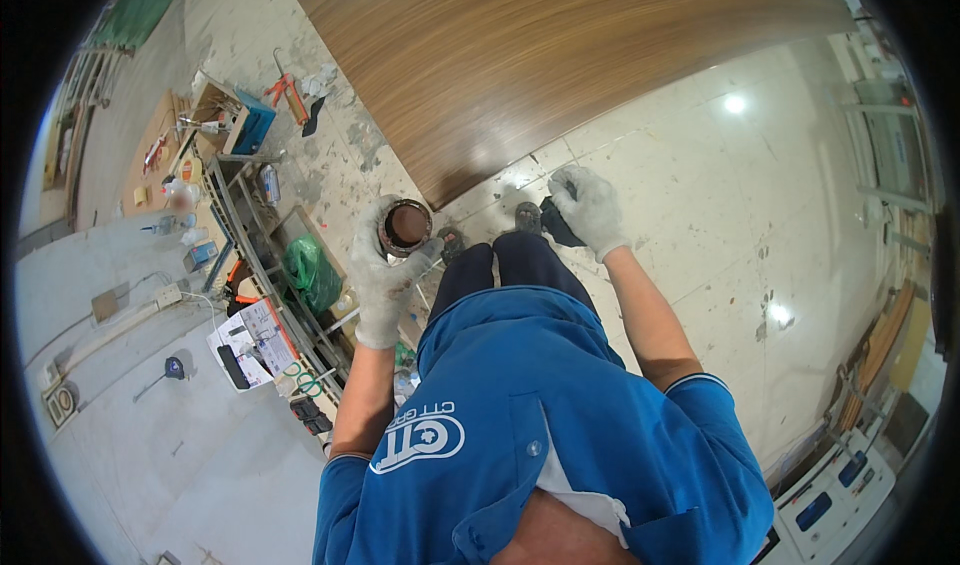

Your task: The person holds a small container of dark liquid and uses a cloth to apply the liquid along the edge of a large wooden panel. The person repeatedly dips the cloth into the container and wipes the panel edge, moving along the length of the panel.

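Note:
My left hand (pixel 372 290), in a pale work glove, is closed around an open round can (pixel 391 246). Brown paint-like stuff (pixel 408 225) fills part of the can, and its rim is stained dark. My right hand (pixel 597 215), gloved the same way, has its fingers curled around a crumpled black cloth (pixel 557 223) that hangs out beside the palm. Both hands are held in front of my body, on either side of my legs. Ahead of them lies a large wood-grain panel (pixel 570 55), one corner pointing toward my feet.
To the left, a cluttered bench rack (pixel 262 265) holds a green plastic bag (pixel 314 273), papers (pixel 262 337) and tools. An orange caulking gun (pixel 290 100) lies on the stained tile floor near a blue box (pixel 250 123). Planks (pixel 880 355) and a white frame (pixel 838 500) stand at the right.

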A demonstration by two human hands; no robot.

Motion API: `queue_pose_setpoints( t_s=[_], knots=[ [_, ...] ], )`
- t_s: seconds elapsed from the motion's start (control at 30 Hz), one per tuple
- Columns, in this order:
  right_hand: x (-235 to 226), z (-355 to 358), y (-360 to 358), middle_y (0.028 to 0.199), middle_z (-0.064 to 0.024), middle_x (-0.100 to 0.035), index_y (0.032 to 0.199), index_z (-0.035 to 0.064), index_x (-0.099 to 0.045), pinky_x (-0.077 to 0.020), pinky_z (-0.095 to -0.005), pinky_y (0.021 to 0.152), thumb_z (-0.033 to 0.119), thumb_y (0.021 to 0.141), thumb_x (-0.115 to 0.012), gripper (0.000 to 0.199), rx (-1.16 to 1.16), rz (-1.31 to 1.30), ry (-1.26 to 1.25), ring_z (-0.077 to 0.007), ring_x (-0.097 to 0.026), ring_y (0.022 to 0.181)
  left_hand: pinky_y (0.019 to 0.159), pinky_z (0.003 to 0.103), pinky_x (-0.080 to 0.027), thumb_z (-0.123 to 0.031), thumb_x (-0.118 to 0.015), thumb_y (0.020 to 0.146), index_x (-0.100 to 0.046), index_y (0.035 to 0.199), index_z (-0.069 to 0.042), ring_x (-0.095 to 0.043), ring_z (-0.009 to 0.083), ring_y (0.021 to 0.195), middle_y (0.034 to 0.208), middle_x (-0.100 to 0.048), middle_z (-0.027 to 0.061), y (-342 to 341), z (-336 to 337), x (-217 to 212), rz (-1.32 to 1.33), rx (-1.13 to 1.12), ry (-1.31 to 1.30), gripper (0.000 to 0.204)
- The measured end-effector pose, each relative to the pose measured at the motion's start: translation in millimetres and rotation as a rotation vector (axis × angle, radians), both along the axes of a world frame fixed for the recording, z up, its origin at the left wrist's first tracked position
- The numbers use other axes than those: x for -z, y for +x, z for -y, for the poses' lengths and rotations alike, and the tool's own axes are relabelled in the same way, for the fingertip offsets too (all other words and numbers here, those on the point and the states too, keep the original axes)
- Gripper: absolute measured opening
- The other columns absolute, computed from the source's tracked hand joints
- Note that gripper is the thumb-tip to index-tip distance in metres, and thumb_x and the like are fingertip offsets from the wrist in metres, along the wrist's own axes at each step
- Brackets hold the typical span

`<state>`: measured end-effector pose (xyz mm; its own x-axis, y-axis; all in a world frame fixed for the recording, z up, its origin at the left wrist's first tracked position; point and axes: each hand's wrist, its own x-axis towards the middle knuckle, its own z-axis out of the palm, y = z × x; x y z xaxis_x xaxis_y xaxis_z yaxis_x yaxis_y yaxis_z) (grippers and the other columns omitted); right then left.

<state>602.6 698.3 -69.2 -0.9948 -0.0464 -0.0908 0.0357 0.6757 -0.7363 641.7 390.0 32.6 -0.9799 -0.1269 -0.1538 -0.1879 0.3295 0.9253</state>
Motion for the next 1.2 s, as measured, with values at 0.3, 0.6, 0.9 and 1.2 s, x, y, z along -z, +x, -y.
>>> queue_pose_setpoints(
  t_s=[0.3, 0.6, 0.9, 1.2],
  knots=[
    [0.3, -1.7, -4.4, 0.092, -0.013, -0.075, 0.095, 0.0102, -0.075, -0.0575, -0.0415, 0.077, 0.023, 0.09, -0.073, 0.014, 0.147, -0.044, 0.002, -0.0314, -0.073, 0.083, 0.096, 0.029, -0.053, 0.005, -0.085, 0.073, -0.057, 0.134, 0.003, -0.065, 0.0162, 0.108, 0.119, -0.065, 0.0086, -4.7, -3.5, -4.3, -0.007, -0.004, 0.02, 0.067],
    [-0.4, 0.5, -1.7, 0.089, -0.0131, -0.074, 0.094, 0.0095, -0.074, -0.0563, -0.0417, 0.077, 0.021, 0.087, -0.076, 0.014, 0.224, -0.061, -0.01, -0.0318, -0.072, 0.084, 0.097, 0.029, -0.053, 0.005, -0.085, 0.073, -0.057, 0.135, 0.002, -0.064, 0.0162, 0.109, 0.12, -0.065, 0.0086, -6.1, -3.4, -2.4, 0.006, -0.004, 0.035, 0.068],
    [-5.8, 1.8, -3.6, 0.092, -0.0126, -0.073, 0.095, 0.0104, -0.073, -0.056, -0.0432, 0.078, 0.022, 0.087, -0.075, 0.015, 0.242, -0.046, 0.074, -0.032, -0.071, 0.084, 0.097, 0.029, -0.052, 0.004, -0.086, 0.074, -0.057, 0.135, 0.002, -0.064, 0.0158, 0.109, 0.12, -0.065, 0.0077, -10.7, -4.6, -1.7, -0.011, 0.011, 0.027, 0.068],
    [-10.3, -1.6, -6.4, 0.091, -0.0126, -0.073, 0.094, 0.0115, -0.073, -0.0563, -0.0423, 0.078, 0.025, 0.089, -0.075, 0.015, 0.252, -0.028, 0.109, -0.0312, -0.072, 0.084, 0.098, 0.029, -0.053, 0.003, -0.086, 0.074, -0.057, 0.134, 0.002, -0.064, 0.0151, 0.108, 0.119, -0.065, 0.0072, -14.4, -3.3, -5.4, 0.011, 0.045, 0.018, 0.066]
  ],
)
